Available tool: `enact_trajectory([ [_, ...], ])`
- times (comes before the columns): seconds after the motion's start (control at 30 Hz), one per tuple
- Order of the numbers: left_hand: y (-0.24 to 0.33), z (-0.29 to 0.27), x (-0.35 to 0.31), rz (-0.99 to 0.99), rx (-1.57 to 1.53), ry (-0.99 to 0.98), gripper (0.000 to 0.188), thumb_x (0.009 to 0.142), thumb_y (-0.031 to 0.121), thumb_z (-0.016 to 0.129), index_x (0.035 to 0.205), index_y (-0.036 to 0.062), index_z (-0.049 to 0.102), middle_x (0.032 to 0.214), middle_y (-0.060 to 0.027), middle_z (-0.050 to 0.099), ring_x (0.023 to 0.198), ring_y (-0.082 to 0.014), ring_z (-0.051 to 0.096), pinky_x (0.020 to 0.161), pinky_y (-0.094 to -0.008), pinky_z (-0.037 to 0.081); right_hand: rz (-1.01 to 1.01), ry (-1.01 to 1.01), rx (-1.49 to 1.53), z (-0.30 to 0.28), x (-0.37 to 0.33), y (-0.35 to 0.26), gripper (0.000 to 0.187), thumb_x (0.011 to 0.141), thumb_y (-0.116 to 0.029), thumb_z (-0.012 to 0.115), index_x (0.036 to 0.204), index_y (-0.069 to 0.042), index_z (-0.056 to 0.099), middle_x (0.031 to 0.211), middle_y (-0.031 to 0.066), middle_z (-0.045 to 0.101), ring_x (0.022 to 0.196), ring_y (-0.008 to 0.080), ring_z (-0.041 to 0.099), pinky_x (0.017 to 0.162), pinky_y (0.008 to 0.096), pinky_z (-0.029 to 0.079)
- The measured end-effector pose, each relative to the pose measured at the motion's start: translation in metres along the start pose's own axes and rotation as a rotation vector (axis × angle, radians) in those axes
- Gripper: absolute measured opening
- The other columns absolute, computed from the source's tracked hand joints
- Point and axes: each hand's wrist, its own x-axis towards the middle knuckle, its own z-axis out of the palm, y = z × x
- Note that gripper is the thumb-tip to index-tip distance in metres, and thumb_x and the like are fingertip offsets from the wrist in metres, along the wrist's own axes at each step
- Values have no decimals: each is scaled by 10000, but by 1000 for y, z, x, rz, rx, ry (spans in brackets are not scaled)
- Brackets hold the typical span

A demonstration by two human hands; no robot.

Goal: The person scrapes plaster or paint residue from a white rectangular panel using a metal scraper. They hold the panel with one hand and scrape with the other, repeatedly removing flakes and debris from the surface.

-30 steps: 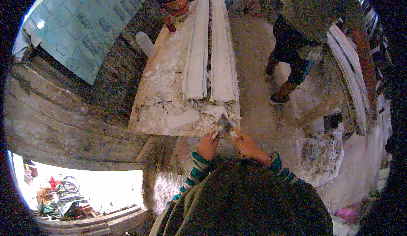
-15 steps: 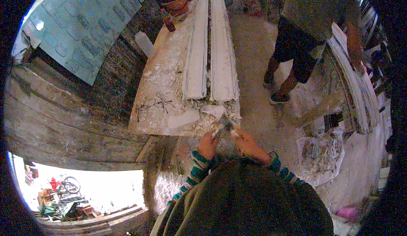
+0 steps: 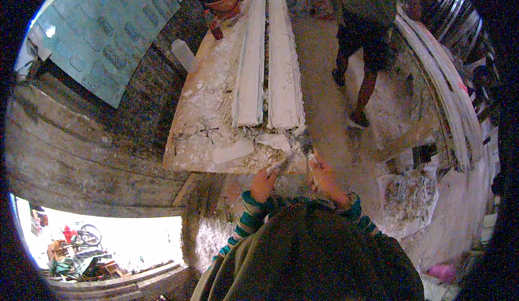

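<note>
Both hands raised at the table edge — left hand and right hand each grip a scraper.

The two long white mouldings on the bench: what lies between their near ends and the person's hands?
In the head view, broken white plaster scraps litter the bench between the mouldings and the left hand and right hand.
</note>
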Motion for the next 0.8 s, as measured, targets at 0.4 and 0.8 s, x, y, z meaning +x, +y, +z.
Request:
enact_trajectory([
  [0.4, -13, -8, 6, -97, -1403, 48, 108, 820, 150, 672, 899, 109, 611, 910, -27, 648, 807, -142, 613, 715, -316, 495, -313, 9, 79, -10, -35, -35, 525, 964, -282, 459, 1438, -190, 253, 663, -25, 469, 497, 85, 468, 430, 240, 431],
  [0.8, 55, -55, -13, -122, -1123, -170, 234, 950, 342, 448, 903, 115, 481, 696, -21, 509, 520, -135, 506, 465, -299, 436, -688, 31, -345, 7, -56, -46, 384, 909, -287, 561, 1182, -44, 445, 868, 76, 598, 707, 168, 577, 621, 330, 485],
])
